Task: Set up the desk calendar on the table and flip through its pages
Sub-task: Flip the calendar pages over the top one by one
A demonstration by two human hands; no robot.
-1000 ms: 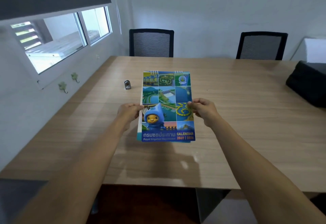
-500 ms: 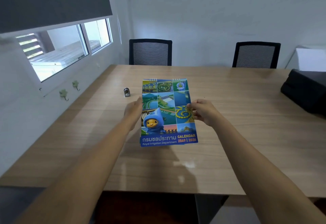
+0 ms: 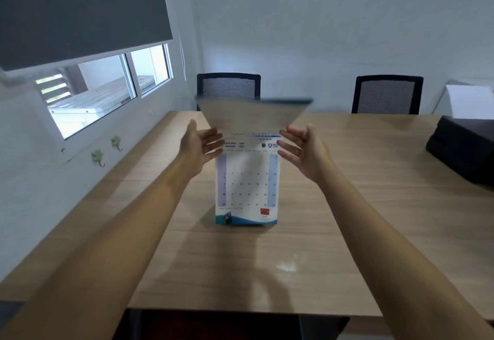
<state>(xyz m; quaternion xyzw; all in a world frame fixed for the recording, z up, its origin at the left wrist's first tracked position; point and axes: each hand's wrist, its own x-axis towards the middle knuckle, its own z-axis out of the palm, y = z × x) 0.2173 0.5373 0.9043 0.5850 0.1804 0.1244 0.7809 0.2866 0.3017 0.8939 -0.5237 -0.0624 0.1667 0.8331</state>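
Observation:
The desk calendar (image 3: 247, 184) stands upright on the wooden table (image 3: 347, 206), showing a white month page with a date grid and a blue wave along the bottom. Its cover page (image 3: 254, 115) is swung up above the spiral top and blurred, with its plain back facing me. My left hand (image 3: 199, 147) is at the calendar's upper left edge and my right hand (image 3: 304, 149) at its upper right edge. Both palms face inward with the fingers apart, the fingertips at or just touching the page sides.
Two black mesh chairs (image 3: 228, 85) (image 3: 387, 93) stand at the table's far side. A black bag (image 3: 465, 149) lies at the right edge, with a white box (image 3: 470, 101) behind it. The window wall with green hooks (image 3: 97, 156) runs along the left.
The calendar was held in the air by both hands with its colourful cover showing. Now it stands on the table, the cover has flipped upward, and both hands have let go of its sides.

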